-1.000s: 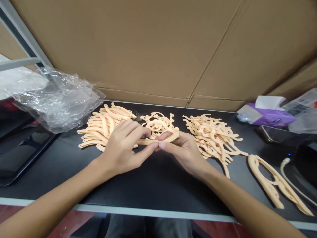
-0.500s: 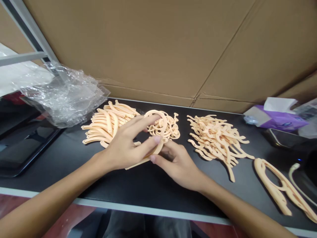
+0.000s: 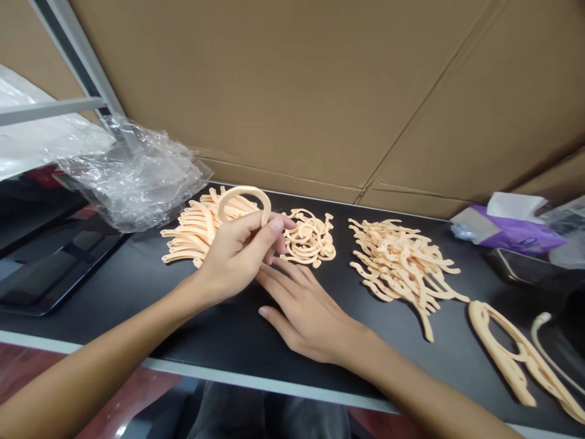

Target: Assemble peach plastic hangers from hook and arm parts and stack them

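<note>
A peach curved hook (image 3: 247,191) stands up from my left hand (image 3: 242,253), pinched between its thumb and fingers. What else lies within that grip is hidden. My right hand (image 3: 304,305) is just below and to the right, palm down over the black table, its fingers stretched out and holding nothing that shows. Behind my left hand lies a pile of long curved peach arms (image 3: 189,231). A heap of peach hooks (image 3: 311,238) is beyond my right hand. Wavy peach pieces (image 3: 402,256) form another pile to the right.
Joined peach pieces (image 3: 498,350) lie at the right edge of the black table (image 3: 205,341), near a purple tissue pack (image 3: 516,228). Clear plastic bags (image 3: 141,177) and a black tray (image 3: 55,274) are at the left. Cardboard (image 3: 297,97) rises behind.
My left hand has turned and lifted the hook up and leftward. My right hand has let go, moved down and opened. The view has shifted slightly.
</note>
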A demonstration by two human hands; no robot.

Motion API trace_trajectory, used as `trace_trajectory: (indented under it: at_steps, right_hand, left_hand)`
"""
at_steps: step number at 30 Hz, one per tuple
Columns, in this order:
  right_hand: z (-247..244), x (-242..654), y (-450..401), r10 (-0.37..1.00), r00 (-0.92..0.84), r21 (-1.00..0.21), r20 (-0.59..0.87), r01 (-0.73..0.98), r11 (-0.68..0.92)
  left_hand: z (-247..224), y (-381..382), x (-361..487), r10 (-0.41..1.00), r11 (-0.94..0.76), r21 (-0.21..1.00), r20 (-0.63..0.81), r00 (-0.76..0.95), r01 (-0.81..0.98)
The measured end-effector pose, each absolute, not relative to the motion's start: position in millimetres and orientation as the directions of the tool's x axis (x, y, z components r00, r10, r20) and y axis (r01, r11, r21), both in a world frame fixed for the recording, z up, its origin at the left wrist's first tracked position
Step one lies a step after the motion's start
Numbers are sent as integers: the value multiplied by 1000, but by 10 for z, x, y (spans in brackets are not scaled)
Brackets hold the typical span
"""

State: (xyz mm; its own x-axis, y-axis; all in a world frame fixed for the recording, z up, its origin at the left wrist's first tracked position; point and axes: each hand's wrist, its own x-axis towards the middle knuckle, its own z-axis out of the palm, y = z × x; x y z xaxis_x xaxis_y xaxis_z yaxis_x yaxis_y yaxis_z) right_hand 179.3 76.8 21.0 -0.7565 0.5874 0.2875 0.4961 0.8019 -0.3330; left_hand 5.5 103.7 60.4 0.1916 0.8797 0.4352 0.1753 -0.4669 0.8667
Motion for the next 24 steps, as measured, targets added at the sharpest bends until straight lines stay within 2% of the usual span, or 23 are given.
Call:
trace_trajectory:
  at_steps: [2,4,7,10,16,24]
  right_hand:
    - [219,1788,767,570,-782,-280,252,505,816]
    - [218,1808,783,555,-783,-224,281,508,831]
    - [207,1857,816,560,-704,-158,437,553,818]
    - [194,1875,821,553,-647,-170,525,557,813]
    - [167,1826,770,507,-734,-289,452,417,862]
    - [160,1910,817,514,-736,-215,440,470,856]
  left_hand:
    - [595,1055,53,903,-402,910,374,214,105]
    - [572,1072,54,913,-352,934,329,241,59]
    - [537,1087,39,925,-268,963,264,273,-23]
    - [509,1087,2,920,-227,973,229,319,-44]
    - [479,1066,-2,904,-234,971,204,375,37]
    - [522,1048,104,920,-194,979,159,359,63]
